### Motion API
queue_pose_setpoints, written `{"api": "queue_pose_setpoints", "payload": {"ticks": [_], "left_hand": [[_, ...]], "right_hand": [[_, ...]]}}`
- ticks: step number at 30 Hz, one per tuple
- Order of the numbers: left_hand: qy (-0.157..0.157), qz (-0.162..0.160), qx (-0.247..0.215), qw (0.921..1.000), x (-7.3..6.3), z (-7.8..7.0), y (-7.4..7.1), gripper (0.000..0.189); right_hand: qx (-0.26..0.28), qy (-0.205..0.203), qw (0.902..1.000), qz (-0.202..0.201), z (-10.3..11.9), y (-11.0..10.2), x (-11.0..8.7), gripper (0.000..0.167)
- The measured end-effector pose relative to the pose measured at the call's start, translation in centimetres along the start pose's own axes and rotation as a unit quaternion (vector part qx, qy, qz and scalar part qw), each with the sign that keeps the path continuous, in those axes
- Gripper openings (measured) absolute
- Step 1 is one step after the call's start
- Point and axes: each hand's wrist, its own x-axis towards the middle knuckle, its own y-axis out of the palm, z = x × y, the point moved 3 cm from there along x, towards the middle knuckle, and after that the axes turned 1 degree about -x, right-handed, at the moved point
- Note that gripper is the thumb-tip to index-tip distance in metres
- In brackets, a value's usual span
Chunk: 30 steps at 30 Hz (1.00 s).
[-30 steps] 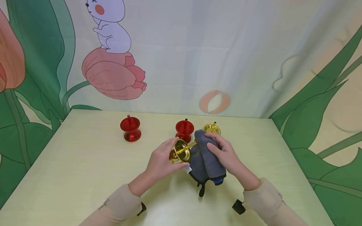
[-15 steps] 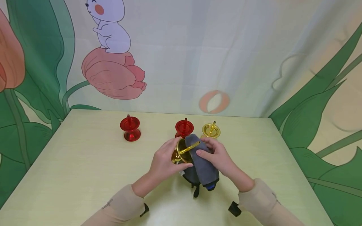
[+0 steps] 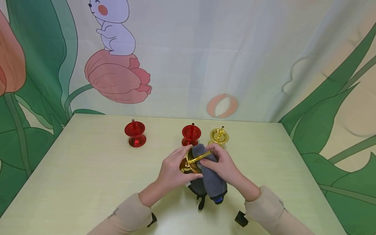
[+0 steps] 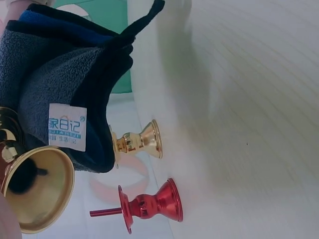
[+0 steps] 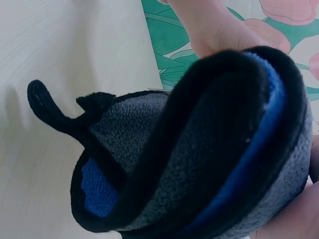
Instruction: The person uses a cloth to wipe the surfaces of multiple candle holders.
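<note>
Left hand [image 3: 173, 171] grips tilted gold candle holder [image 3: 192, 160] above table [image 3: 97, 169], base partly covered. Right hand [image 3: 224, 166] holds folded grey cloth [image 3: 213, 182] beside holder's dish, fingertips partly hidden. Left wrist view shows white label [image 4: 68, 127] whole; head view, only scrap. Second ago, cloth overlapped standing gold holder [image 3: 218, 135]; now dish shows whole.

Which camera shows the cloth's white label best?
The left wrist view: the label faces it, large and clear. The head view shows only a pale sliver; the right wrist view shows cloth but no label.
</note>
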Motion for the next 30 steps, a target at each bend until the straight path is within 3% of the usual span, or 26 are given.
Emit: {"api": "queue_pose_setpoints", "payload": {"ticks": [9, 14, 18, 21, 28, 30], "left_hand": [[-0.011, 0.024, -0.034, 0.9991, 0.1, -0.1, -0.4, 0.083], [-0.04, 0.069, -0.073, 0.9942, 0.1, 0.1, -0.3, 0.081], [-0.107, 0.143, -0.135, 0.9745, 0.2, 0.4, -0.2, 0.079], [-0.154, 0.18, -0.159, 0.9584, 0.3, 0.6, -0.2, 0.081], [-0.221, 0.178, -0.245, 0.9272, 0.2, 0.9, 0.3, 0.081], [-0.234, 0.175, -0.253, 0.9223, 0.2, 1.0, 0.3, 0.076]], "right_hand": [[-0.017, -0.006, 0.9998, -0.001, 0.2, 0.0, 0.1, 0.029], [-0.026, -0.023, 0.9994, 0.001, 0.2, -0.1, 0.2, 0.028], [-0.031, -0.032, 0.9989, 0.008, 0.0, -0.2, 0.3, 0.027], [-0.032, -0.024, 0.9992, 0.008, -0.1, -0.2, 0.4, 0.026], [-0.023, -0.031, 0.9992, -0.003, 0.2, -0.5, 0.6, 0.022], [-0.024, -0.028, 0.9993, -0.004, 0.2, -0.5, 0.6, 0.022]]}}
